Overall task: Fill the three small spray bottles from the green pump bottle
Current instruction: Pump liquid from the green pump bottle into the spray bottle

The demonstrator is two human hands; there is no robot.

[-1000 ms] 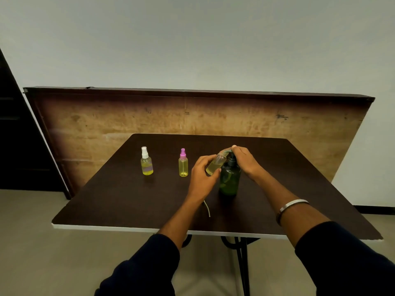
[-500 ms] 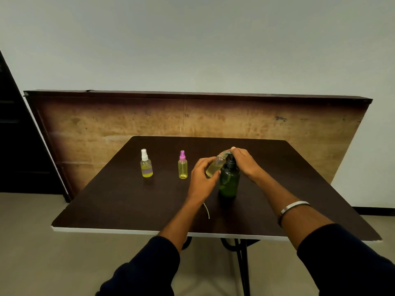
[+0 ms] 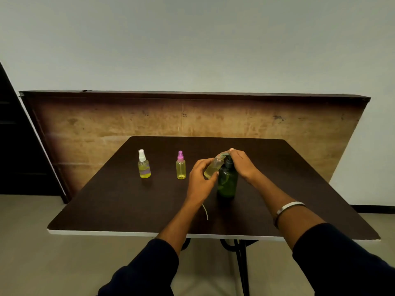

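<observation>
A left hand (image 3: 199, 180) is gripping a tilted spray bottle (image 3: 212, 167) at the green pump bottle (image 3: 227, 180) — right hand (image 3: 241, 164) fingers curling over its pump head.

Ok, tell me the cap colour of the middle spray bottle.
Pink, on the middle spray bottle; the head view shows it clearly.

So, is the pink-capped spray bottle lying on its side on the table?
No, the pink-capped spray bottle stands upright on the table.

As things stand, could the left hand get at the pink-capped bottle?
Probably not yet: the left hand holds a tilted small bottle at the green pump bottle. The pink-capped bottle stands unobstructed beside it.
</observation>
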